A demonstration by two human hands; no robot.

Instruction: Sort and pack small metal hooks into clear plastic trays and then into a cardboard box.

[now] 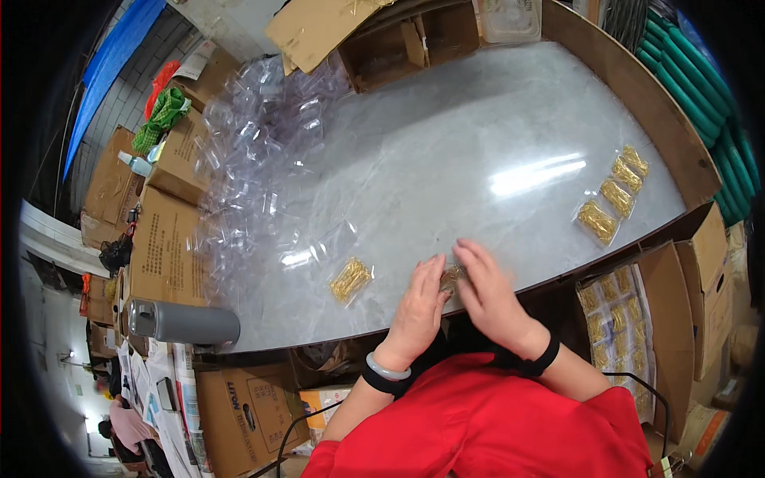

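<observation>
My left hand (417, 313) and my right hand (496, 306) face each other at the table's near edge. Between them is a small clear packet of gold pieces (451, 278), partly covered by fingers. My left fingers and thumb press at its left side. The right fingers, slightly blurred, stretch along its other side. A similar gold packet (351, 280) lies to the left of my hands. Several more gold packets (615, 195) sit in a row on the right side of the table.
Many clear empty plastic pouches (255, 159) are heaped along the left of the grey table (414, 159). A grey bottle (187, 323) lies at the near left corner. Below the right edge, an open carton (673, 303) contains rows of gold packets (617, 319). Cardboard compartments (382, 60) stand at the back.
</observation>
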